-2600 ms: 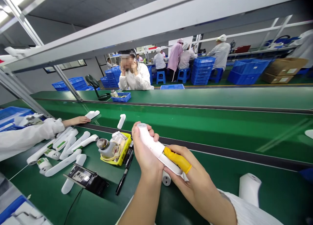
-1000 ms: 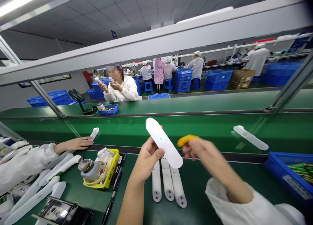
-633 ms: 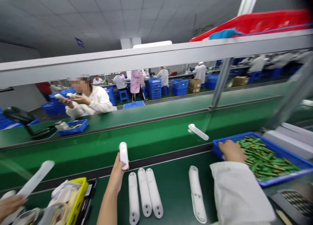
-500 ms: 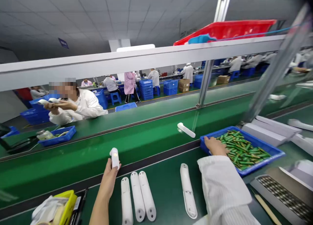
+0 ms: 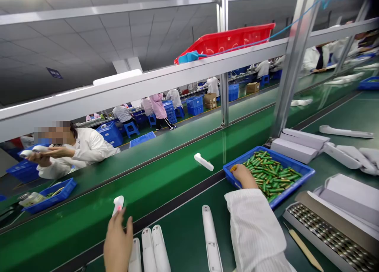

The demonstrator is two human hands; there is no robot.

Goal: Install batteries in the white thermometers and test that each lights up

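On the green conveyor belt [image 5: 166, 173], a small white handheld device [image 5: 119, 203] shows a red light. My left hand [image 5: 117, 238] is just behind it, thumb and fingers apart; whether the fingertips still touch it I cannot tell. My right hand [image 5: 245, 177] reaches over the left side of a blue tray [image 5: 296, 189] full of green batteries [image 5: 266, 171]. Its fingers are curled near a yellow-orange spot, and what they hold is hidden. Between the hands lie several long white housings [image 5: 158, 244], one of them [image 5: 211, 240] apart with its hollow side up.
Another white device [image 5: 203, 162] lies on the belt. At right are white boxes [image 5: 296, 147], a box of silver cells [image 5: 328, 240] and a wooden-handled tool [image 5: 304, 246]. A metal post [image 5: 293, 66] rises behind the tray. Across the belt a co-worker [image 5: 89, 149] holds white devices.
The device at my left hand has gone onto the belt and its light now glows red; my left fingers have spread. My right hand stays at the tray. The view has swung right.
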